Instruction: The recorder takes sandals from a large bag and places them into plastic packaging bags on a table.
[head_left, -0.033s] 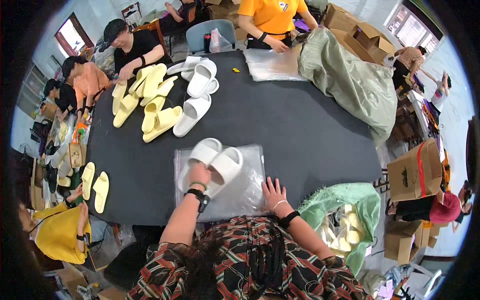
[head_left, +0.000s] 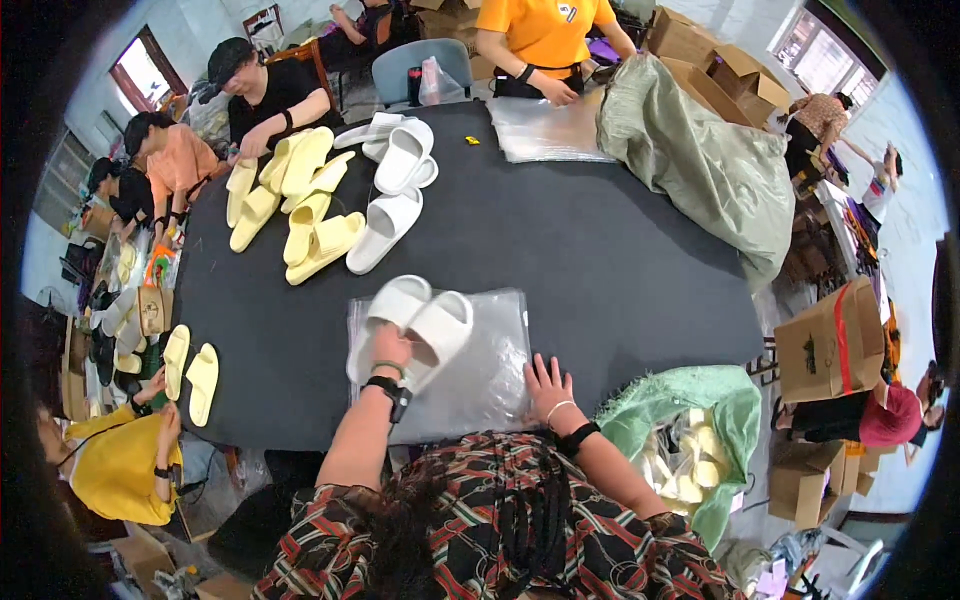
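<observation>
A pair of white slide slippers (head_left: 437,335) is gripped by my left hand (head_left: 393,345) between the two shoes, with the fingers partly hidden. They are over a clear plastic bag (head_left: 480,375), spread flat at the near edge of the dark table (head_left: 600,260). At the bag's right edge my right hand (head_left: 548,390) lies flat, fingers spread and nothing in it. Farther off stand several pale yellow slippers (head_left: 325,240) beside several white ones (head_left: 385,230).
At the back, a person in orange (head_left: 540,40) handles a stack of clear bags (head_left: 550,130) beside a grey-green sack (head_left: 700,165). A green sack (head_left: 735,400) of wrapped yellow slippers stands at my right. On the left, a person in yellow (head_left: 120,465) sits near two yellow slippers (head_left: 203,385).
My left hand and the white slippers have shifted slightly to the left over the bag. At the far left of the table, the yellow slippers near the person in black have moved a little. My right hand stays put.
</observation>
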